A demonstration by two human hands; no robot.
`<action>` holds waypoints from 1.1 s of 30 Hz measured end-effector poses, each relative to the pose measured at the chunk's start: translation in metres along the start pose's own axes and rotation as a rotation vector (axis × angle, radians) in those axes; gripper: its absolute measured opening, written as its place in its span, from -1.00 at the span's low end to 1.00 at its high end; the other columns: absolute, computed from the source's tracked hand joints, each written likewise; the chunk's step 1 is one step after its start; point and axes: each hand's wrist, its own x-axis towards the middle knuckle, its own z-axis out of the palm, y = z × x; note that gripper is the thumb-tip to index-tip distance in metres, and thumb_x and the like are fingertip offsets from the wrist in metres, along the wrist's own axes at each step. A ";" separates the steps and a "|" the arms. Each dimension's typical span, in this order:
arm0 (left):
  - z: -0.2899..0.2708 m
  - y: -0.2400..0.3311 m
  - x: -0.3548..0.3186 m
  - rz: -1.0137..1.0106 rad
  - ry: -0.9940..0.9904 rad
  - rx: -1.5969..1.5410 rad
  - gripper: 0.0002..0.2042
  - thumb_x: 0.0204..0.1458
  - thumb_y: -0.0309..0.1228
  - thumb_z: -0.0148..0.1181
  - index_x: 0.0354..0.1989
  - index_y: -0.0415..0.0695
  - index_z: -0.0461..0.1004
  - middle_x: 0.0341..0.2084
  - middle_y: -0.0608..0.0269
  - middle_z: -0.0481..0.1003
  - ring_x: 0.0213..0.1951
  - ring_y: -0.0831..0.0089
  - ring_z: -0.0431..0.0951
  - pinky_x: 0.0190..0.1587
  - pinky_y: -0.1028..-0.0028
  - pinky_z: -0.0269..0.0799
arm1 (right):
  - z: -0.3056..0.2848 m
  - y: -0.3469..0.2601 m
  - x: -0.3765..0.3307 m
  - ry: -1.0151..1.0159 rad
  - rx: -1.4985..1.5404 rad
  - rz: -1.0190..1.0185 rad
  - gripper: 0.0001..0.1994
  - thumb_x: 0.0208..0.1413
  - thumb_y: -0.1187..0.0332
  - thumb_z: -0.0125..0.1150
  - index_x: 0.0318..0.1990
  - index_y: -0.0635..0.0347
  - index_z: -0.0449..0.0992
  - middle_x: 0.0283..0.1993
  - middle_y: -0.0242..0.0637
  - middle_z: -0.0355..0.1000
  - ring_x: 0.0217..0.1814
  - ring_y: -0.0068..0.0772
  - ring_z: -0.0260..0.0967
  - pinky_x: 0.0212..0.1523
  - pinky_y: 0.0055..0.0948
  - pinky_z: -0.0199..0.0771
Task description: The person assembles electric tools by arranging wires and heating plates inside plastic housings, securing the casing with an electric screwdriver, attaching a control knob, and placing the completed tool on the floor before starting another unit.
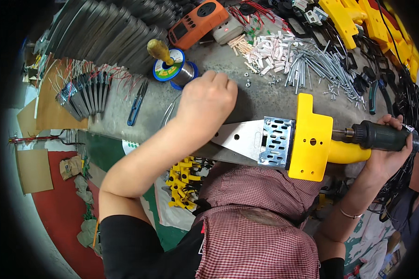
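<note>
My left hand (207,100) rests fisted on the grey workbench, pressing down on the flat silver metal blade (239,137) of a tool. The blade joins a perforated metal bracket (277,142) and a yellow plastic body (309,139) with a yellow handle. My right hand (388,153) grips a dark green powered screwdriver (379,136); its tip meets the right side of the yellow body. A red checked apron covers my lap below.
On the grey workbench (260,95): a solder spool (174,67), blue snips (136,104), an orange meter (198,21), white connectors (270,49), several metal rods and screws (312,67), dark metal plates (111,30), yellow housings (358,16). Yellow parts (184,179) lie below the bench edge.
</note>
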 end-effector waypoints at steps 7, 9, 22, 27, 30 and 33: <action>0.002 -0.004 -0.001 0.003 0.001 0.056 -0.93 -0.28 -0.50 0.17 -0.54 -0.14 0.48 -0.51 0.25 0.47 -0.33 0.36 0.53 -0.40 0.47 0.51 | 0.006 -0.002 -0.003 -0.011 -0.087 -0.029 -0.55 0.16 0.32 0.08 0.06 0.55 0.22 -0.32 -0.20 0.27 -0.16 -0.29 0.32 0.23 -0.09 0.29; 0.000 -0.002 -0.006 0.008 -0.024 0.100 -0.94 -0.28 -0.49 0.17 -0.56 -0.14 0.48 -0.51 0.25 0.47 -0.33 0.37 0.53 -0.40 0.48 0.51 | 0.010 0.000 -0.003 -0.022 -0.095 -0.014 -0.56 0.15 0.31 0.09 0.04 0.55 0.23 -0.32 -0.20 0.28 -0.16 -0.29 0.33 0.22 -0.09 0.29; -0.012 0.032 0.004 -0.035 0.197 -0.816 -0.87 -0.19 -0.54 0.32 -0.40 -0.19 0.56 -0.45 0.23 0.47 -0.34 0.25 0.45 -0.30 0.36 0.39 | 0.011 0.002 -0.003 -0.043 -0.123 0.014 -0.61 0.13 0.29 0.08 -0.04 0.45 0.24 -0.34 -0.22 0.32 -0.18 -0.28 0.35 0.19 -0.14 0.32; 0.004 0.059 -0.002 -0.261 0.274 -1.025 -0.87 -0.17 -0.51 0.32 -0.39 -0.19 0.59 -0.44 0.24 0.47 -0.31 0.29 0.42 -0.24 0.38 0.34 | -0.001 0.008 -0.005 -0.027 -0.073 0.022 -0.64 0.14 0.27 0.05 -0.07 0.42 0.24 -0.33 -0.19 0.36 -0.16 -0.25 0.39 0.17 -0.14 0.36; 0.006 0.060 -0.001 -0.255 0.256 -1.033 -0.87 -0.17 -0.51 0.32 -0.39 -0.19 0.59 -0.44 0.24 0.46 -0.30 0.28 0.42 -0.23 0.38 0.34 | -0.006 0.011 -0.006 0.030 -0.090 -0.035 -0.67 0.14 0.26 0.04 -0.11 0.38 0.26 -0.33 -0.19 0.36 -0.15 -0.23 0.39 0.17 -0.13 0.37; 0.006 0.061 0.001 -0.269 0.240 -1.062 -0.87 -0.18 -0.52 0.32 -0.39 -0.20 0.59 -0.44 0.23 0.47 -0.30 0.28 0.42 -0.22 0.39 0.34 | -0.007 0.014 -0.010 0.055 -0.071 -0.005 -0.70 0.15 0.24 0.04 -0.17 0.35 0.27 -0.33 -0.18 0.37 -0.14 -0.22 0.39 0.18 -0.10 0.37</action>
